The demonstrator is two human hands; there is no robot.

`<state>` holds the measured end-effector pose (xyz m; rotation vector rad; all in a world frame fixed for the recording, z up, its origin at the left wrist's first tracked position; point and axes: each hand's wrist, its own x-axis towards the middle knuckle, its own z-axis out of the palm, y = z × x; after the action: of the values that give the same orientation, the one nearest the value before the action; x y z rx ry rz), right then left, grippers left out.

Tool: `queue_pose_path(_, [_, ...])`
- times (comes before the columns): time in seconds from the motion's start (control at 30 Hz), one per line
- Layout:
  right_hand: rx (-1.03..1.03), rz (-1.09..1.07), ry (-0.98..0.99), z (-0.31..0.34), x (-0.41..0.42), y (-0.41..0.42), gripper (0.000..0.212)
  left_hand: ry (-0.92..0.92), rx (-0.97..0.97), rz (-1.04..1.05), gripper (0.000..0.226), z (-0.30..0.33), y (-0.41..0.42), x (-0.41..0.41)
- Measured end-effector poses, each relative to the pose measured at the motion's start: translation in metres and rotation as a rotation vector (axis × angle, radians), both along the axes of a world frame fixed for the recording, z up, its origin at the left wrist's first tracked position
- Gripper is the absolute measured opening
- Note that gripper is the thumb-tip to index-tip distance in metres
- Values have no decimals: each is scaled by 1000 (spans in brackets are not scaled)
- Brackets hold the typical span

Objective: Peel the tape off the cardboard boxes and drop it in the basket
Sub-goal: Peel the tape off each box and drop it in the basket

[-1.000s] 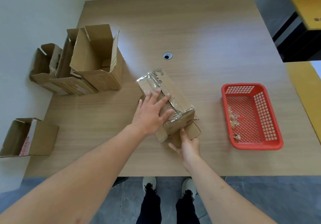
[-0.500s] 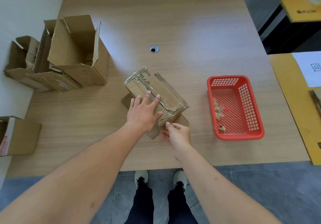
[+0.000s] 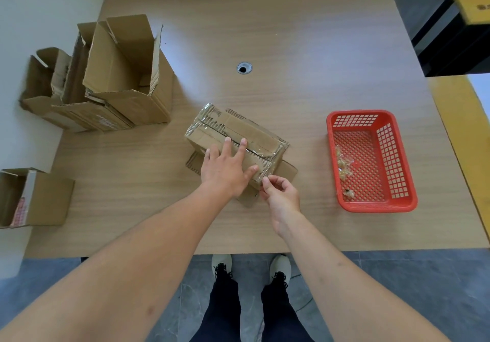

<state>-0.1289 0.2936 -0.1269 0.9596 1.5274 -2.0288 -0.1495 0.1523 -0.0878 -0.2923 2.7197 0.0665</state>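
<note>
Centrally, the wooden table [image 3: 291, 36] is seen from above. A group of opened cardboard boxes [image 3: 124, 81] is stacked at 10 o'clock on the table, and a further open box [image 3: 39, 198] is placed at the 8 o'clock edge. The taped cardboard box [image 3: 236, 140] is positioned at the middle of the table, its flaps lying flat beneath it. The red basket [image 3: 371, 161] is located at 3 o'clock from this box, well apart from it, and crumpled tape scraps [image 3: 343, 166] are contained in it. The left hand [image 3: 228, 168] is laid flat on top of the taped box, fingers extended. The clear tape [image 3: 267, 173] at the near corner of the box is pinched by the right hand [image 3: 281, 195] between thumb and forefinger.
</note>
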Motion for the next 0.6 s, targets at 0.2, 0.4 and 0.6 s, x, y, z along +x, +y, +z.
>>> queue_pose_path(0.2, [63, 33, 61, -1, 1, 1, 14, 0, 20, 8, 79, 2, 3, -1])
queue_pose_path(0.4, [26, 35, -12, 5, -2, -7, 7, 7, 10, 12, 78, -5, 3, 1])
queue_pose_path(0.6, [-161, -73, 6, 22, -8, 5, 19, 31, -24, -15, 79, -13, 0, 4])
